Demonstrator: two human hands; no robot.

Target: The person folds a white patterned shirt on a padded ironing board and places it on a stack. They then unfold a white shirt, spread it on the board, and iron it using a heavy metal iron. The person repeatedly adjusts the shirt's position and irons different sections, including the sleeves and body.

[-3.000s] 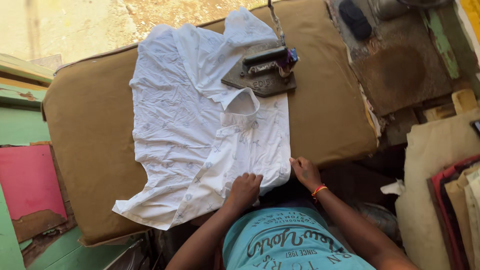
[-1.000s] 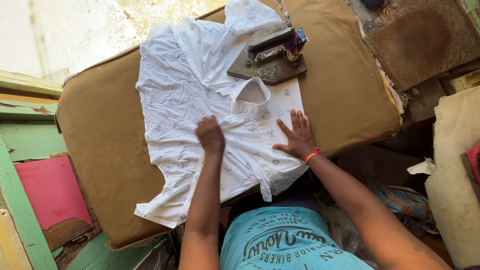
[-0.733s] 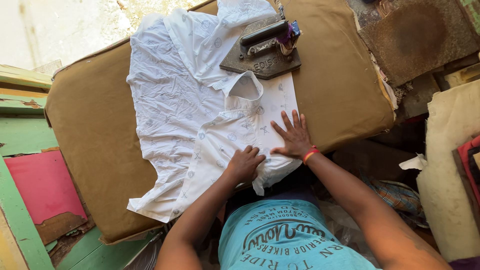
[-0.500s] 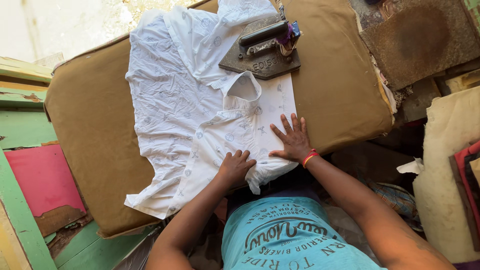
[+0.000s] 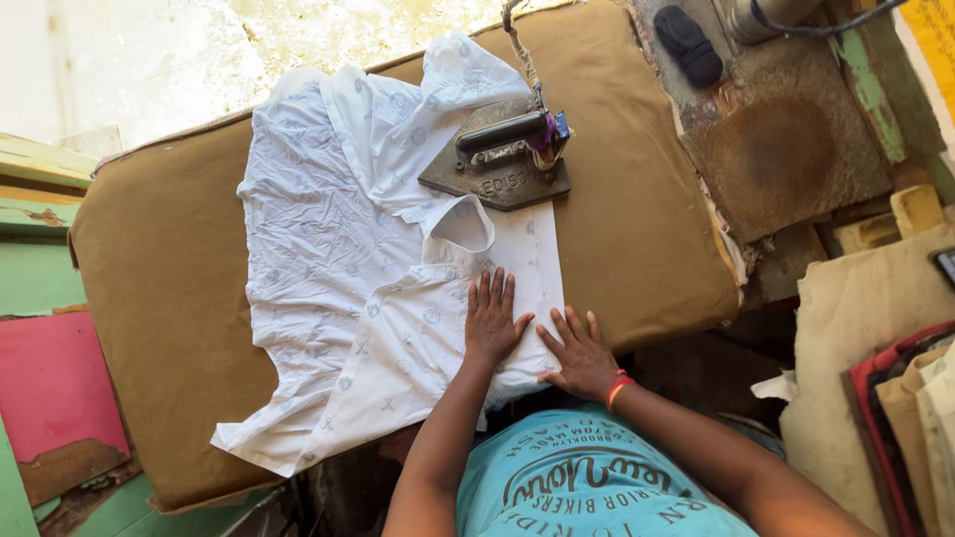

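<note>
My left hand (image 5: 490,320) and right hand (image 5: 579,354) press flat, side by side, on the white shirt (image 5: 368,268) (collar just beyond my fingers); heavy iron (image 5: 502,159) rests farther ahead.

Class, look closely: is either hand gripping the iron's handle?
No: both the left hand and right hand press flat on the white shirt, apart from the iron.
</note>
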